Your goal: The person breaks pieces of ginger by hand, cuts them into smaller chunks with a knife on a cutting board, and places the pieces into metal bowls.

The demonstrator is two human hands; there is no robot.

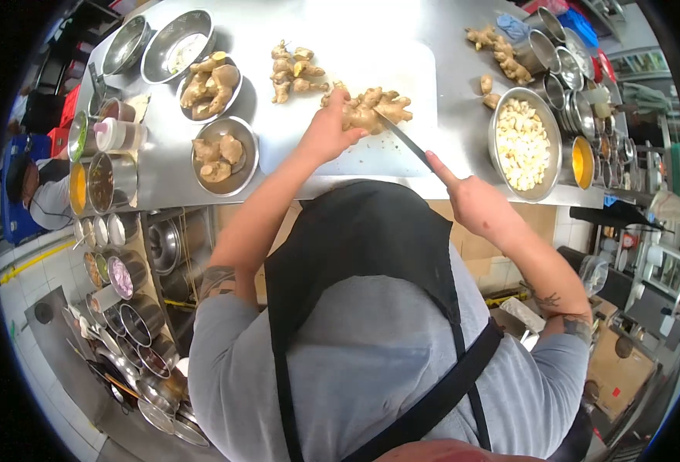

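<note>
On a white cutting board (421,69) lies a large knobby piece of ginger root (364,115). My left hand (329,132) is closed on its left end, with the thumb toward me. The handle of a knife (408,144) is in my right hand (475,202), its index finger stretched along the top. The blade's tip meets the right part of the ginger. Another branched ginger root (292,73) rests on the board's upper left, beyond my left hand. Small brown crumbs are scattered below the piece I hold.
To the left stand a bowl of ginger (236,85), a bowl with ginger chunks (249,165) and a metal colander (155,58). On the right are a bowl of pale peeled cloves or chunks (498,154), more ginger root (509,61) and several metal containers (536,52).
</note>
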